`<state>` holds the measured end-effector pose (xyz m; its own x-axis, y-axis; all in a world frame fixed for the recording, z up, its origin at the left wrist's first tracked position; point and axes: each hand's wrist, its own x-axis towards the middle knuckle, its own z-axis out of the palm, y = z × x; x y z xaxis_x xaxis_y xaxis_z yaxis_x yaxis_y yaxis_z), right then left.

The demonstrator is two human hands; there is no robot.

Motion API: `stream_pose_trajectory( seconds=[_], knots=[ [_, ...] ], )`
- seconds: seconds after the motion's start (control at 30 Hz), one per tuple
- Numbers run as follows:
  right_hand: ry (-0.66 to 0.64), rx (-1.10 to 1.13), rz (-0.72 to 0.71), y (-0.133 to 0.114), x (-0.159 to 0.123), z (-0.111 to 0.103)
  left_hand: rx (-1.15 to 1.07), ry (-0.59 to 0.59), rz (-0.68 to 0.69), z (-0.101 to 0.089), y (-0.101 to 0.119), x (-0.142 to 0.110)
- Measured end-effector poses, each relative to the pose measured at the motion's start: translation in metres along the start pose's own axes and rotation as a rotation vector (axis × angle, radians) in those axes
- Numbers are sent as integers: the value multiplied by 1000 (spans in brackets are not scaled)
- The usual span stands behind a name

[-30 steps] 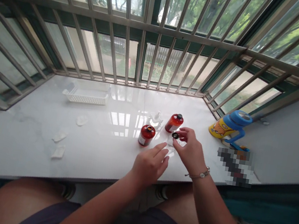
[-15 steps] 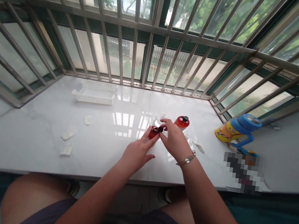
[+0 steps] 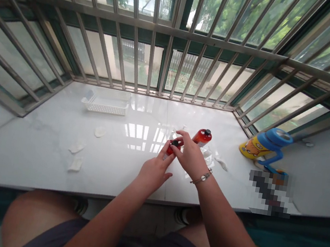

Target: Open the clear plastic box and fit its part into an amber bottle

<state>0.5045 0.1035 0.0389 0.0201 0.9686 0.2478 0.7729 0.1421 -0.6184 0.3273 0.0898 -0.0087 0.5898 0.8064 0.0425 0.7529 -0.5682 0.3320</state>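
My left hand (image 3: 155, 171) is closed around a small red bottle (image 3: 169, 150) that stands on the white counter. The black cap (image 3: 175, 143) sits over that bottle's mouth, with the fingertips of my right hand (image 3: 191, 155) pinching it from the right. My fingers hide part of the bottle and cap; how firmly the cap is seated I cannot tell. Just behind my right hand, a second red bottle (image 3: 202, 137) with a black cap stands apart. Crumpled clear wrapping (image 3: 209, 157) lies beside my right hand.
A white plastic basket (image 3: 105, 106) stands at the back left. Several white pads, one a round cotton-like piece (image 3: 100, 131), lie at left. To the right is a yellow mug with a blue lid (image 3: 265, 144), near a blurred patch. Metal bars (image 3: 150, 58) close off the window behind.
My right hand has brought the black cap from beside the open bottle mouth onto it. My left hand keeps its hold on the bottle. The whole view has shifted slightly.
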Motion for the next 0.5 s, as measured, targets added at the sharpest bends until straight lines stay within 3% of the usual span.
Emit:
stream_pose_trajectory(
  seconds=[0.23, 0.4, 0.5],
  knots=[
    [148, 66, 93, 10, -18, 11, -8, 30, 13, 4, -1, 1],
    [112, 336, 90, 13, -31, 16, -9, 27, 8, 6, -2, 1],
    [141, 339, 104, 16, -35, 19, -6, 20, 5, 6, -2, 1]
  ],
)
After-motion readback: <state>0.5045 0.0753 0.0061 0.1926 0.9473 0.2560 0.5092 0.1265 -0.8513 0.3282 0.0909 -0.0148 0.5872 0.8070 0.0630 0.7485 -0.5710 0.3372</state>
